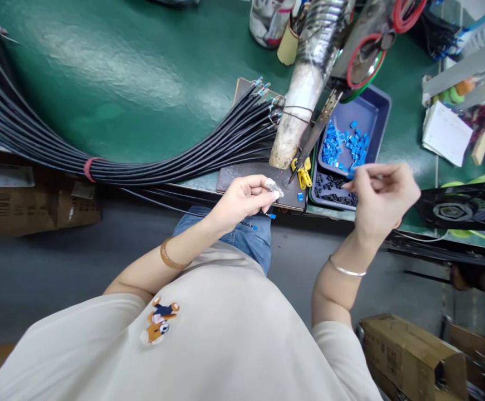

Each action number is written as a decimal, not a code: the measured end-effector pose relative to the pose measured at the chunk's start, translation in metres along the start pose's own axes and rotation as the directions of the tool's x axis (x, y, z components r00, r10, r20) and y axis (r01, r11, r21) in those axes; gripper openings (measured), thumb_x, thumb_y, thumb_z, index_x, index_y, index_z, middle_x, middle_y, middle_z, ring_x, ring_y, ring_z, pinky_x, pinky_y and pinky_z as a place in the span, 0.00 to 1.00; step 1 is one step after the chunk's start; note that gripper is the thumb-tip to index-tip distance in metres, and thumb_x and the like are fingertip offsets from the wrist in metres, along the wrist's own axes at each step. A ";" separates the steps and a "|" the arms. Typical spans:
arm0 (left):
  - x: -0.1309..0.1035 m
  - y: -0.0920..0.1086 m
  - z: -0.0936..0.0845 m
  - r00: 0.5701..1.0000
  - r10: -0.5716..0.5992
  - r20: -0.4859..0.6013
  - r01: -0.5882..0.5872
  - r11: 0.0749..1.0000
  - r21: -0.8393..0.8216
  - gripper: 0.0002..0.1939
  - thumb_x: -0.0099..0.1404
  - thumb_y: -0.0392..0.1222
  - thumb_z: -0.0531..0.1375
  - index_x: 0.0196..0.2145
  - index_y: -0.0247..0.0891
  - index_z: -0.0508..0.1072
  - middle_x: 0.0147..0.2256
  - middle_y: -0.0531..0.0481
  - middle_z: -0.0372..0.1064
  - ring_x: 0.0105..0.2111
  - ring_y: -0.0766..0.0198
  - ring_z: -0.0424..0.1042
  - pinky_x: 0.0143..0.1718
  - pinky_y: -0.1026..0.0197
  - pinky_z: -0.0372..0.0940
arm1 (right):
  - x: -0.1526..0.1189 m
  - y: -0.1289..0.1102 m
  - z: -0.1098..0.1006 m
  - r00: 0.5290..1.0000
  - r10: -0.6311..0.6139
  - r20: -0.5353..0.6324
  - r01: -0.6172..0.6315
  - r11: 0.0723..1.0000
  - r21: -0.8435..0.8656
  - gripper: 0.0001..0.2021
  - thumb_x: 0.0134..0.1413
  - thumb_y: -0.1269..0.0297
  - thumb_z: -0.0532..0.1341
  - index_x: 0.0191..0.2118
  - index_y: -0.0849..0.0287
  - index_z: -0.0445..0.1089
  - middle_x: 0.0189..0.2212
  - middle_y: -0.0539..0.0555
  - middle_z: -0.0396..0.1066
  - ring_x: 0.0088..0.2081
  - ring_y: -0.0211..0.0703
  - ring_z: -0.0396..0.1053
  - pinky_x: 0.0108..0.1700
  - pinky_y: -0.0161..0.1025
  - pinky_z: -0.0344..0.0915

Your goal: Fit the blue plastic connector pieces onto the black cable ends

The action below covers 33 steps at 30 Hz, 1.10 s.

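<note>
- Pinched between the thumb and fingers of the left hand [242, 199] is a small pale, shiny piece [274, 188]; what exactly it is, I cannot tell.
- Right hand [383, 197] has its fingers bent together over the near edge of the far tray [376, 108]; one blue bit [351, 174] shows at the fingertips, but whether it is grasped, I cannot tell.
- Inside this far tray lie many loose blue pieces [331, 146], mostly toward its left and near parts.
- Just nearer is the near tray [337, 206], which holds many small black pieces [329, 186].
- Left of the trays, yellow pieces [304, 174] lie on a dark board [242, 172].
- At the far side stands a clear jar [267, 25] with white and red contents.
- Black cables [154, 171] come from the left onto the board.
</note>
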<state>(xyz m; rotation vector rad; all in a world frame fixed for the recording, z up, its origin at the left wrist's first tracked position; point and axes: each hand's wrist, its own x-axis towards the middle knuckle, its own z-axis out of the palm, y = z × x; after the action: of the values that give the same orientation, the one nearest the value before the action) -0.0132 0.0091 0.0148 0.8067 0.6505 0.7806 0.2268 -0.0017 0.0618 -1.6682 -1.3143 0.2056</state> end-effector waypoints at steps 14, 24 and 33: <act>0.005 -0.002 0.007 0.999 0.036 0.011 -0.038 0.977 0.211 0.07 0.56 0.39 0.67 0.29 0.33 0.73 0.22 0.56 0.61 0.20 0.77 0.55 0.20 0.71 0.51 | -0.098 -0.033 0.044 0.998 -0.026 0.064 0.000 0.923 0.384 0.01 0.58 0.67 0.63 0.36 0.53 0.70 0.37 0.51 0.74 0.39 0.41 0.76 0.40 0.43 0.76; 0.005 -0.003 0.007 0.999 0.051 0.009 -0.052 0.969 0.243 0.07 0.57 0.38 0.65 0.27 0.34 0.71 0.20 0.58 0.56 0.19 0.77 0.50 0.20 0.70 0.49 | -0.099 -0.033 0.046 1.000 0.009 -0.005 -0.006 0.935 0.355 0.02 0.57 0.68 0.63 0.34 0.53 0.71 0.37 0.51 0.74 0.38 0.40 0.76 0.39 0.43 0.76; 0.006 -0.003 0.006 0.997 0.067 0.029 -0.072 0.957 0.281 0.07 0.58 0.37 0.63 0.25 0.36 0.68 0.17 0.60 0.51 0.18 0.75 0.46 0.20 0.67 0.43 | -0.101 -0.029 0.045 0.976 -0.217 -0.034 0.220 0.960 0.176 0.07 0.53 0.70 0.66 0.35 0.50 0.74 0.35 0.48 0.76 0.37 0.42 0.76 0.40 0.46 0.76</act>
<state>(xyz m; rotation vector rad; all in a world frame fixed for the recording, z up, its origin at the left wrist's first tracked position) -0.0043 0.0101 0.0144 1.1015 0.7295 0.7523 0.1385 -0.0601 0.0193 -1.3609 -1.4149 0.1737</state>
